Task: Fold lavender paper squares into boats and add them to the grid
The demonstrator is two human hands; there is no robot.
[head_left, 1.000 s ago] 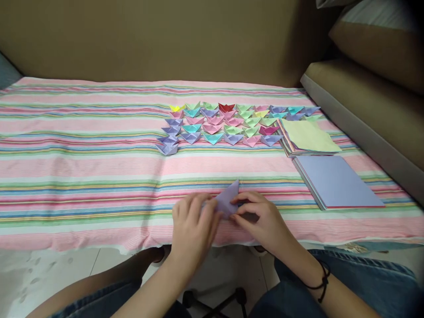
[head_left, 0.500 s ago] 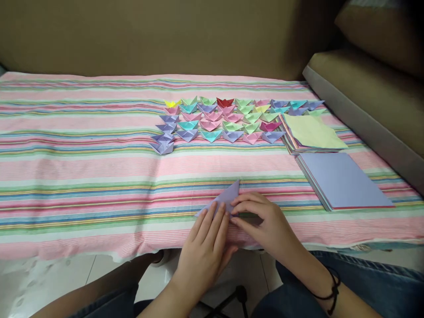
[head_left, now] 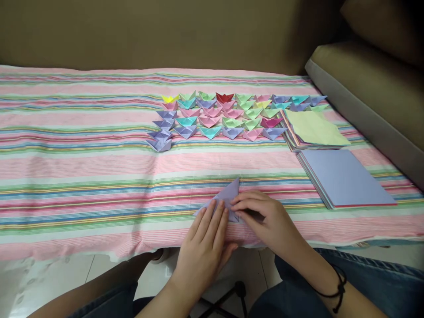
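A lavender sheet of origami paper [head_left: 230, 193], folded into a triangle, lies near the front edge of the striped cloth [head_left: 82, 168]. My left hand [head_left: 202, 247] rests flat on its lower left part, fingers stretched out and close together. At the paper's right edge, my right hand [head_left: 268, 216] pinches the lower right part between thumb and fingers. The bottom of the folded paper is partly covered by my fingers.
Rows of small folded paper boats [head_left: 210, 132] in many colours stand farther back. To the right lie a stack of lavender-topped paper [head_left: 347, 179] and a yellow-topped stack [head_left: 316, 128]. A brown cushion [head_left: 367, 84] borders the right side.
My right thumb and fingers have shifted slightly at the paper's lower right corner, where more of the folded paper now shows. My left hand stays pressed on it. The view has shifted slightly.
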